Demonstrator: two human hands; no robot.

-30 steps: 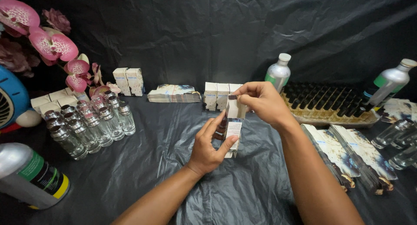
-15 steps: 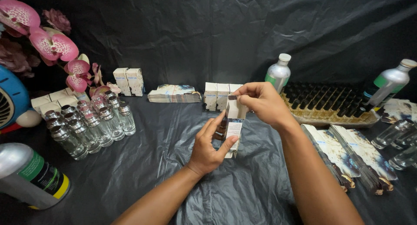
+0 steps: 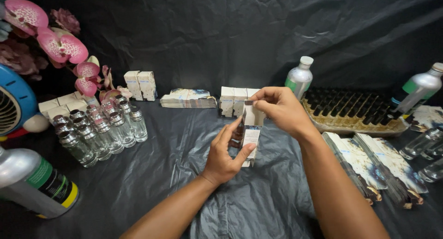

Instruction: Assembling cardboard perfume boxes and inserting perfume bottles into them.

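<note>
Your right hand (image 3: 281,109) has its fingertips pinched on the top flap of the small box (image 3: 251,137), and your left hand (image 3: 226,151) wraps around the box lower down, thumb pressed on its front. A dark little bottle (image 3: 238,134) sits half tucked in the box, against your left fingers. Honestly nothing has shifted over the last second: same grip, same spot, flap not folded down. So the boxing looks paused mid-close. Behind the box sits a row of finished boxes (image 3: 233,100), left of it the clear glass bottles (image 3: 99,130), right of it a tray of dark caps (image 3: 355,112).
</note>
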